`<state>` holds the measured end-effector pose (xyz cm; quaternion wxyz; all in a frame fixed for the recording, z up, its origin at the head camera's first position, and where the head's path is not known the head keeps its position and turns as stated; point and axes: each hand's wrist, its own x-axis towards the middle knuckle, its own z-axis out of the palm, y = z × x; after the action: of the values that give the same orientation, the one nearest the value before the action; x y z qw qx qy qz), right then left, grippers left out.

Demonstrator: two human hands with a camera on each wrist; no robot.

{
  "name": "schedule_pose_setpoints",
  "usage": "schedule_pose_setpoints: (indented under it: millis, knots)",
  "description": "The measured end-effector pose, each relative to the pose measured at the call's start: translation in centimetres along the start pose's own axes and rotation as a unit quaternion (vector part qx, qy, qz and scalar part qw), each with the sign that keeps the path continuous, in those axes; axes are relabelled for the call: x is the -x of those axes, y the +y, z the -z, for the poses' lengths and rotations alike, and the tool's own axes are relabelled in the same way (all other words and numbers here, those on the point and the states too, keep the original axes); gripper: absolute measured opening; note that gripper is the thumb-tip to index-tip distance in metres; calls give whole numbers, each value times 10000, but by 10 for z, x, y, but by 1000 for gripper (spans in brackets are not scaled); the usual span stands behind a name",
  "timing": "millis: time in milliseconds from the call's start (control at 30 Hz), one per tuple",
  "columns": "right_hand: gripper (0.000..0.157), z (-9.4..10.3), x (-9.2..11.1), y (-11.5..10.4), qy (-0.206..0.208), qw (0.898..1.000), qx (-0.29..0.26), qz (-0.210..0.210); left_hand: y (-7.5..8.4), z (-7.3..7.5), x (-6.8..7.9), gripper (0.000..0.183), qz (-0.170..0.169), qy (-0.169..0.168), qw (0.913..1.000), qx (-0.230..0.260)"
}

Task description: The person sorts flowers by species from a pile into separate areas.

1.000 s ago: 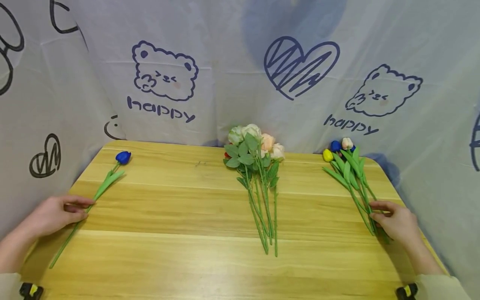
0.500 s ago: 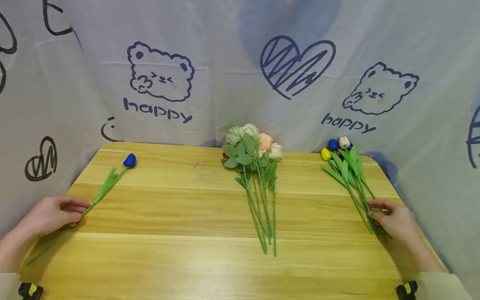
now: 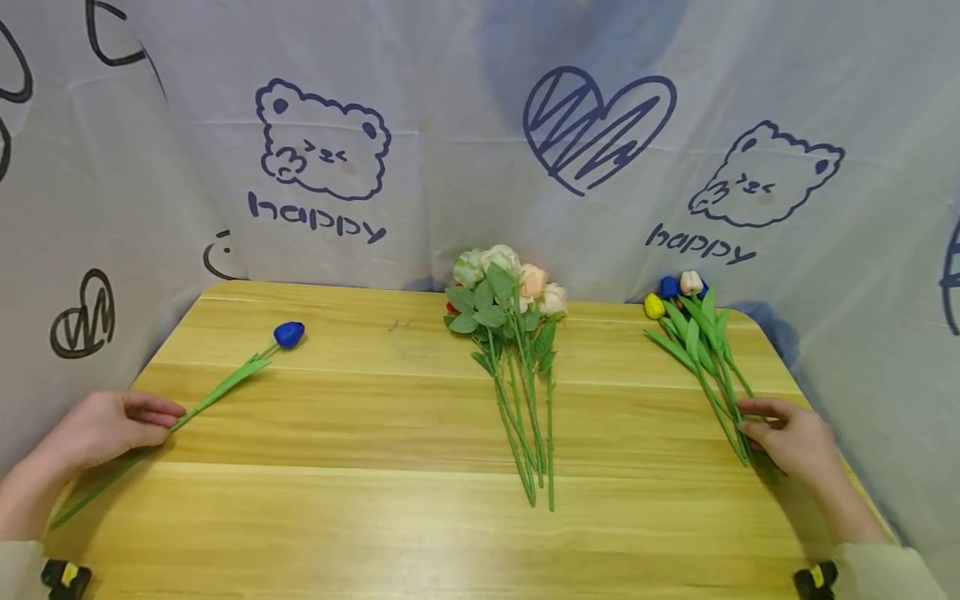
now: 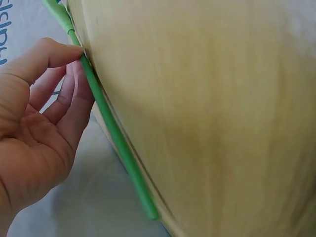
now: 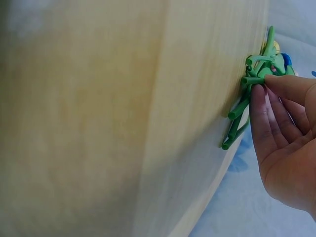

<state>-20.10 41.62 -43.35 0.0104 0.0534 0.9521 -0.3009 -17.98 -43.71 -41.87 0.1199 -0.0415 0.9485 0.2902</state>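
Observation:
My left hand (image 3: pixel 112 429) pinches the green stem of a single blue tulip (image 3: pixel 288 335) at the table's left side. The bloom points to the far right, while the stem's lower end runs back under the hand. In the left wrist view the stem (image 4: pixel 113 128) lies between thumb and fingertips. On the right, my right hand (image 3: pixel 791 442) pinches a stem in a loose bunch of tulips (image 3: pixel 701 337) with yellow, blue and pale pink blooms. Several stem ends (image 5: pixel 237 111) stick out beside its fingertips in the right wrist view.
A bunch of roses (image 3: pixel 502 292), white, peach and a bit of red, lies at the back middle with stems toward me. The wooden table (image 3: pixel 337 517) backs onto a pale curtain (image 3: pixel 465 108) with drawn bears and hearts.
The blue tulip has turned in my left hand, its bloom swinging right and a little nearer while its stem end swung left. My right hand and its tulips stay about the same.

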Motion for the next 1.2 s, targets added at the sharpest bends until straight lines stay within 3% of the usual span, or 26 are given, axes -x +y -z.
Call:
schedule_pose_setpoints:
  millis: [400,667,967,1200]
  knots:
    - [41,-1,3,0,94,9999,-15,80,0,3,7,38,-104,104,9999,-17]
    - [39,0,5,-1,174,9997,8,149,0,3,7,38,29,73,10000,28]
    - [39,-2,6,-1,236,9996,-43,166,6,-6,9,44,-90,232,9989,405]
    - [47,0,7,-9,234,9997,-69,-65,28,-10,7,47,-109,394,9935,1063]
